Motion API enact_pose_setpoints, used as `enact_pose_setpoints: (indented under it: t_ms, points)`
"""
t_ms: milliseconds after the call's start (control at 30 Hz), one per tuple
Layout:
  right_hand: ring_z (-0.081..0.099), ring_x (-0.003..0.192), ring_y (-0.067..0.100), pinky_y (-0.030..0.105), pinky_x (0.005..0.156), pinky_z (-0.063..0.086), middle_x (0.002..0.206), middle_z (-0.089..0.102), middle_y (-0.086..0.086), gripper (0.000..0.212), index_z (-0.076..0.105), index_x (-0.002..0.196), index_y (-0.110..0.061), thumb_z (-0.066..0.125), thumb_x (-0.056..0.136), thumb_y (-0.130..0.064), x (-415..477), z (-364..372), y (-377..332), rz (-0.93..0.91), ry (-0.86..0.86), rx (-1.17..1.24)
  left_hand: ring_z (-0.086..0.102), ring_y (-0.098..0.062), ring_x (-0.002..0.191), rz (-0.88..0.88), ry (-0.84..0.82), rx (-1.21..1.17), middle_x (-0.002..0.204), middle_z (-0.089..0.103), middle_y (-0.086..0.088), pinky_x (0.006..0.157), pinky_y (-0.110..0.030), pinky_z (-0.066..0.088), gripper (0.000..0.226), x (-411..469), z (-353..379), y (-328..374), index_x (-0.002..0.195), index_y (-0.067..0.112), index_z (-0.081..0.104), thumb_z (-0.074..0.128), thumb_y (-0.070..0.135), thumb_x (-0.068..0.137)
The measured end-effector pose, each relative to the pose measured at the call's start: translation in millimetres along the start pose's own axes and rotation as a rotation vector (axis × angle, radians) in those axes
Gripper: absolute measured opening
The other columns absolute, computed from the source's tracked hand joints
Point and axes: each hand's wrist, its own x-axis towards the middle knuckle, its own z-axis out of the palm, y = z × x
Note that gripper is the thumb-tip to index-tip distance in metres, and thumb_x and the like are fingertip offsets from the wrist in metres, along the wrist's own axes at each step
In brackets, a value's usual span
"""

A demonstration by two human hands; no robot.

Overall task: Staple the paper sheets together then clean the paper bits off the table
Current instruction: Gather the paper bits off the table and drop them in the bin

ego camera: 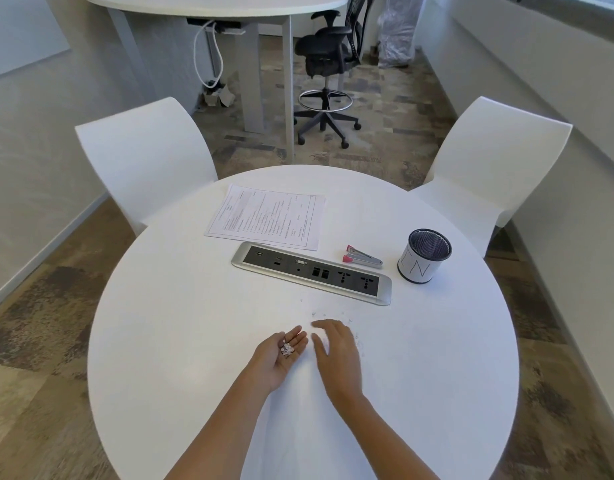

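print on paper sheets (pixel 267 216) too small to read, right hand (pixel 336 348) motion-blurred

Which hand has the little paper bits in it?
The left hand. It is turned palm up and cupped, with a small pile of paper bits lying in it. The right hand is palm down on the table.
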Motion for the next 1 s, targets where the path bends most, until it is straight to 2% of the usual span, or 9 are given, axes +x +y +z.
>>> enact_pose_setpoints:
  t_ms: [100,167,233,300,400,533,733,867,1000]
  points:
    - [0.026,0.14,0.017,0.03,0.115,0.022,0.151,0.033,-0.001,0.053,0.037,0.142,-0.014,0.043,0.095,-0.039,-10.6,-5.7,34.0,0.14,-0.008,-0.251,0.058,-0.028,0.083,-0.004,-0.035,0.017,0.064,0.07,-0.016,0.053,-0.028,0.057,0.036,-1.3,-1.8,0.9,0.09,-0.009,0.059,0.028,0.008,0.1]
    - [0.005,0.146,0.02,0.03,0.118,0.005,0.159,0.006,0.004,0.088,0.013,0.149,-0.008,0.008,0.086,-0.069,-19.5,-7.3,51.5,0.248,-0.052,-0.34,0.058,-0.028,0.084,-0.001,-0.041,0.011,0.066,0.071,-0.016,0.055,-0.028,0.058,0.036,0.8,-4.3,1.9,0.092,-0.009,0.059,0.028,0.008,0.1]
    - [-0.002,0.146,0.022,0.029,0.116,-0.008,0.158,-0.005,0.01,0.111,-0.004,0.147,-0.004,-0.024,0.067,-0.078,-25.0,-5.0,61.3,0.302,-0.085,-0.36,0.059,-0.028,0.084,0.004,-0.046,0.005,0.066,0.071,-0.016,0.057,-0.029,0.058,0.036,2.7,-5.8,2.1,0.092,-0.009,0.059,0.028,0.008,0.1]
    - [0.007,0.146,0.026,0.027,0.113,-0.014,0.156,0.007,0.016,0.106,0.0,0.143,0.003,-0.02,0.074,-0.076,-27.4,1.1,61.8,0.292,-0.134,-0.429,0.058,-0.028,0.084,0.01,-0.05,0.007,0.066,0.071,-0.016,0.057,-0.029,0.058,0.036,3.1,-6.0,1.5,0.091,-0.009,0.059,0.028,0.008,0.1]
    - [0.012,0.142,0.026,0.029,0.113,-0.005,0.148,0.029,0.018,0.089,0.026,0.139,0.006,0.006,0.091,-0.067,-23.2,11.2,53.9,0.216,-0.273,-0.464,0.061,-0.028,0.082,0.013,-0.059,0.006,0.066,0.071,-0.016,0.058,-0.028,0.058,0.036,2.8,-5.2,0.4,0.092,-0.008,0.059,0.028,0.009,0.1]
    - [-0.015,0.144,0.016,0.021,0.111,-0.016,0.154,-0.013,0.004,0.088,-0.007,0.146,-0.008,-0.001,0.085,-0.071,-22.1,15.4,45.2,-0.102,-0.389,-0.437,0.063,-0.028,0.079,0.024,-0.058,-0.007,0.066,0.071,-0.016,0.059,-0.028,0.057,0.037,1.9,-2.1,-1.1,0.091,-0.008,0.059,0.028,0.009,0.101]
    - [0.005,0.144,0.012,0.033,0.113,0.011,0.153,0.031,-0.001,0.062,0.028,0.146,-0.015,0.024,0.098,-0.053,-33.5,17.3,53.2,-0.409,-0.49,-0.6,0.059,-0.025,0.086,0.04,-0.042,0.015,0.083,0.067,-0.018,0.06,-0.026,0.057,0.036,2.7,-0.6,3.5,0.094,-0.007,0.059,0.028,0.011,0.101]
    - [0.005,0.144,0.012,0.034,0.114,0.008,0.153,0.031,0.001,0.06,0.033,0.145,-0.013,0.02,0.099,-0.049,-15.0,10.5,58.1,-0.321,-0.481,-0.67,0.059,-0.026,0.086,0.044,-0.041,0.001,0.068,0.072,-0.015,0.06,-0.028,0.057,0.036,4.9,-1.2,6.6,0.092,-0.008,0.059,0.029,0.01,0.101]
    - [0.0,0.144,0.015,0.033,0.113,0.007,0.153,0.028,0.004,0.062,0.028,0.145,-0.009,0.013,0.099,-0.048,6.5,3.3,64.5,-0.15,-0.389,-0.647,0.059,-0.027,0.086,0.048,-0.043,-0.013,0.089,0.064,-0.019,0.063,-0.029,0.057,0.034,3.9,1.9,8.7,0.094,-0.009,0.058,0.029,0.008,0.101]
